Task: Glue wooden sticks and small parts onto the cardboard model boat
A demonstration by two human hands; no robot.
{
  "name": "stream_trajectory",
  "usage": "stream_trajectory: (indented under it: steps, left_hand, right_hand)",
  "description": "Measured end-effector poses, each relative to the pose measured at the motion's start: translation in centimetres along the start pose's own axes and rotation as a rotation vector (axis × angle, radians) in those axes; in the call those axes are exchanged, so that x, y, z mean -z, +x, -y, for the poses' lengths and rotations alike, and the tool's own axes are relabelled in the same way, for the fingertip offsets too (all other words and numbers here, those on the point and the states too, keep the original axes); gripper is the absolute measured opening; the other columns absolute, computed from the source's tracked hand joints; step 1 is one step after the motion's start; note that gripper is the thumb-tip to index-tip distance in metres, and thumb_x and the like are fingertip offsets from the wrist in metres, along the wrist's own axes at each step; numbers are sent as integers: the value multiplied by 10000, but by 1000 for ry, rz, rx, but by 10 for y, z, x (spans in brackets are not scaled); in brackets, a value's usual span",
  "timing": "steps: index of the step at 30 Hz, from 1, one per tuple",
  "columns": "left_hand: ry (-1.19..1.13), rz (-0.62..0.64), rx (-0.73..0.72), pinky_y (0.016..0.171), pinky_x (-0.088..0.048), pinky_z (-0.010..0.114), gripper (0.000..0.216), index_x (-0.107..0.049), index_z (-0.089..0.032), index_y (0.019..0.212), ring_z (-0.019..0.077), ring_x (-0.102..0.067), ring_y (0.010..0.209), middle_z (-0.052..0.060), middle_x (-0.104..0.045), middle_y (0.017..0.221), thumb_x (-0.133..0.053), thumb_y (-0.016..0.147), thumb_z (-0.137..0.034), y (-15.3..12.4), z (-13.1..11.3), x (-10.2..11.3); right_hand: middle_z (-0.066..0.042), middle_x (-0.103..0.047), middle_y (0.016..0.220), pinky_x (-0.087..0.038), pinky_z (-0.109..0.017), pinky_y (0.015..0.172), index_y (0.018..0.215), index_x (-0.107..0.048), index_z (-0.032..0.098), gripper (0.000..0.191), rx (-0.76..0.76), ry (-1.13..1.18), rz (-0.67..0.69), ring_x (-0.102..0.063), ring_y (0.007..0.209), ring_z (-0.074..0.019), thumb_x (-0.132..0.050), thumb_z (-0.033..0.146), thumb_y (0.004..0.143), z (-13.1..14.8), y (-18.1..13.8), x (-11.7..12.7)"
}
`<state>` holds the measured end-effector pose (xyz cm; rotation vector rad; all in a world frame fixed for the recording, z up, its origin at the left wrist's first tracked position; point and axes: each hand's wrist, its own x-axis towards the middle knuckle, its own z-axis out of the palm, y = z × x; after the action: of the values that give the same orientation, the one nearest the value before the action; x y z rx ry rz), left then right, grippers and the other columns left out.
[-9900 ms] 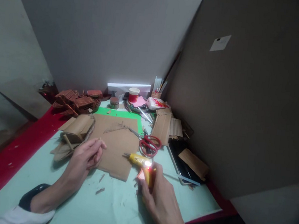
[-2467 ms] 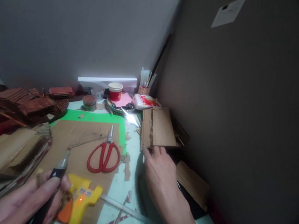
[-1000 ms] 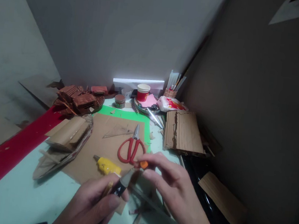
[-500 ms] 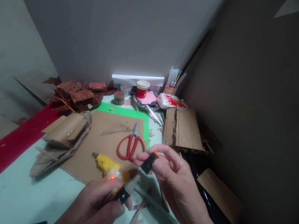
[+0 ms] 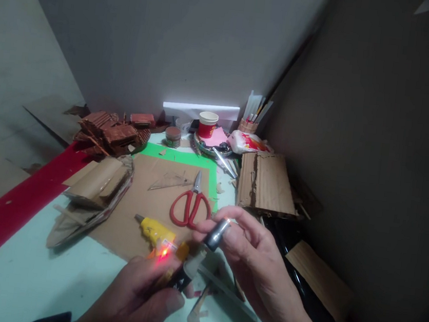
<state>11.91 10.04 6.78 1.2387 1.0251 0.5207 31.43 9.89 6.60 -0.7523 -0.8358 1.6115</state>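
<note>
My left hand (image 5: 140, 300) is closed round a black marker pen (image 5: 186, 271) with a grey neck, low in the middle of the view. Just above it, my right hand (image 5: 253, 261) pinches the marker's dark cap (image 5: 216, 233) between thumb and fingers, a short way off the pen's tip. A yellow hot glue gun (image 5: 155, 234) lies on the brown cardboard sheet (image 5: 144, 199) right behind my left hand, with a red light glowing on it. Red-handled scissors (image 5: 190, 207) rest on the same sheet.
A cardboard boat-like model (image 5: 92, 193) lies at the left, a corrugated cardboard piece (image 5: 268, 182) at the right over a black tablet (image 5: 294, 273). A red paper cup (image 5: 207, 124), small jar (image 5: 173, 136), brush holder (image 5: 248, 123) and dark red cardboard models (image 5: 111, 134) stand at the back. A tall cardboard panel (image 5: 374, 148) walls off the right.
My right hand has pulled the cap off the marker and turned it, while my left hand keeps the pen. Earlier my right hand touched the corrugated cardboard, and the scissors came onto the brown sheet.
</note>
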Motion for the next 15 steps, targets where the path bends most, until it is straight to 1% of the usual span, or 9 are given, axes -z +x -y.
stream_trajectory:
  steps: [3, 6, 8, 10, 13, 15]
  left_hand:
    - [-3, 2, -17, 459, -233, 231, 205, -682, -178, 767, 101, -353, 468, -63, -411, 502, -629, 794, -375, 0, 2, 0]
    - [-3, -12, -28, 455, -224, 235, 219, -683, -178, 773, 103, -352, 461, -61, -417, 494, -638, 810, -389, 0, 3, 0]
    - [-11, -13, -20, 445, -217, 236, 218, -673, -179, 762, 102, -335, 456, -63, -407, 489, -640, 809, -389, 0, 1, 0]
    - [-23, -6, 9, 434, -196, 236, 218, -650, -184, 748, 99, -307, 446, -72, -382, 478, -627, 815, -390, 0, -2, -1]
    - [-37, 2, 70, 427, -145, 238, 228, -609, -187, 729, 91, -253, 439, -83, -358, 479, -608, 826, -393, 0, -7, -2]
    - [-20, -3, 61, 424, -155, 238, 218, -592, -192, 708, 96, -263, 442, -81, -359, 475, -599, 829, -373, 0, -9, -2]
  right_hand:
    - [-67, -766, 1014, -551, -293, 839, 1017, -635, 208, 153, -41, -53, 13, -724, 941, -175, -703, 287, 906, 1, -2, -2]
    - [-48, -756, 951, -566, -257, 711, 991, -659, 219, 167, -102, -179, 16, -720, 863, -172, -729, 322, 880, 2, -2, -6]
    - [-32, -737, 918, -540, -201, 610, 961, -685, 228, 165, -116, -255, -15, -709, 833, -161, -745, 341, 858, 2, -2, -9]
    - [-20, -717, 914, -506, -163, 548, 931, -705, 235, 151, -113, -308, -61, -687, 831, -151, -750, 350, 844, 2, -2, -10]
    - [-1, -691, 858, -484, -154, 527, 899, -706, 233, 148, -113, -348, -63, -641, 752, -124, -743, 363, 837, 1, -1, -10]
    - [17, -673, 811, -479, -157, 549, 892, -696, 230, 142, -128, -346, -56, -610, 693, -104, -732, 359, 844, 0, 0, -10]
